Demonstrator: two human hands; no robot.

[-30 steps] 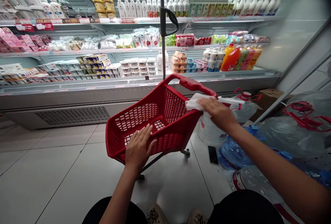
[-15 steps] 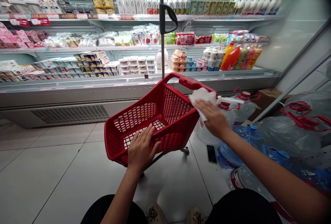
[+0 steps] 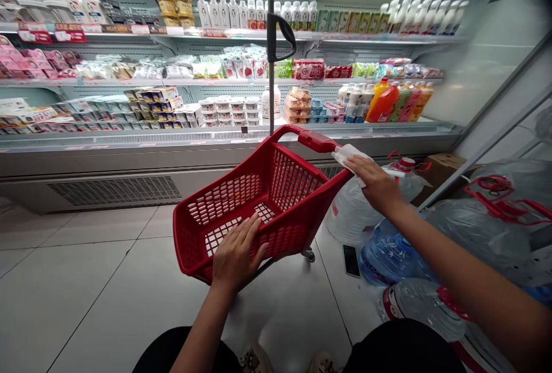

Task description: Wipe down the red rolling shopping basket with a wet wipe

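A red plastic shopping cart (image 3: pixel 297 235) with a latticed basket stands tilted in front of me. My left hand (image 3: pixel 237 252) holds its near rim, fingers laid over the edge and thumb apart on the outer side; the fingertips reach into the basket. At the upper right corner, by the handle (image 3: pixel 317 141), my right hand (image 3: pixel 375 182) presses a white tissue (image 3: pixel 350 157) onto the red rim. Its fingers lie close together over the tissue and partly cover it. The basket's visible bottom shows only its open lattice.
Large water jugs (image 3: pixel 388 252) crowd the floor at the right, with a phone (image 3: pixel 351 261) beside them. A refrigerated display (image 3: pixel 116 154) of dairy and drinks spans the back. A dark pole with a loop grip (image 3: pixel 280 37) rises behind the cart. My shoes (image 3: pixel 254 358) are below.
My right hand has slid right with the tissue, along the cart's corner near the handle. My left hand stays on the near rim. The view has shifted slightly.
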